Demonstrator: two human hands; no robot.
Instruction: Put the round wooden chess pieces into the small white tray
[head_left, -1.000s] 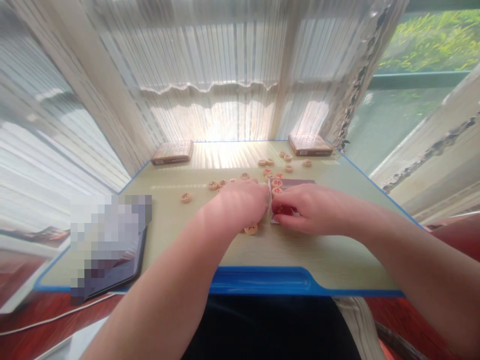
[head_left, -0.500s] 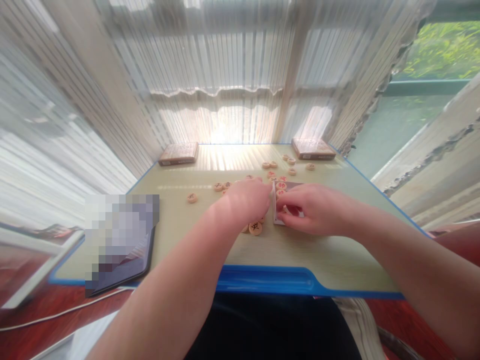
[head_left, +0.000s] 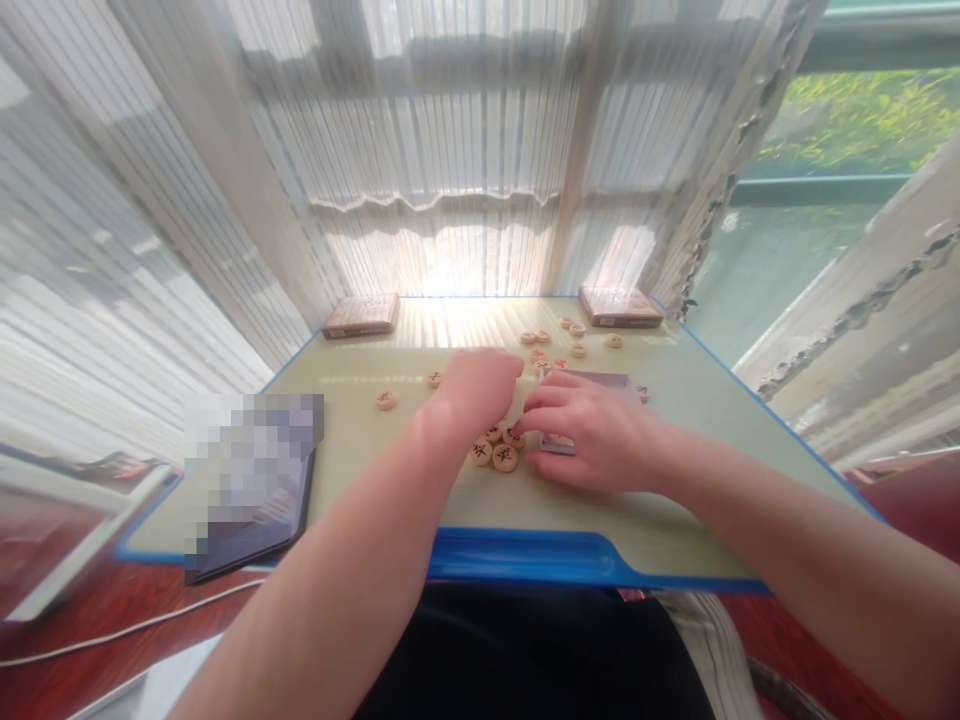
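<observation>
Wooden Chinese chess pieces (head_left: 505,458) with dark characters lie in a small cluster between my hands. My left hand (head_left: 484,382) is low over the pieces behind that cluster, its fingers curled and mostly hidden; what they hold, if anything, does not show. Across the left side of a shallow open box (head_left: 606,380) reaches my right hand (head_left: 581,430). Its fingers are bent and apart, with the tips beside the cluster's right edge. Much of the box's inside is covered by this hand. Red-lettered pieces (head_left: 559,366) lie just behind the box.
Several more pieces (head_left: 577,350) are scattered toward the back right, and a lone piece (head_left: 385,400) lies to the left. Two flat boxes, the left one (head_left: 361,314) and the right one (head_left: 621,306), sit at the far corners. A tablet (head_left: 255,500) occupies the table's left edge.
My right hand has shifted left, from fingers inside the box to over its left wall, near the clustered pieces. More pieces of that cluster now show. My left hand has moved slightly left.
</observation>
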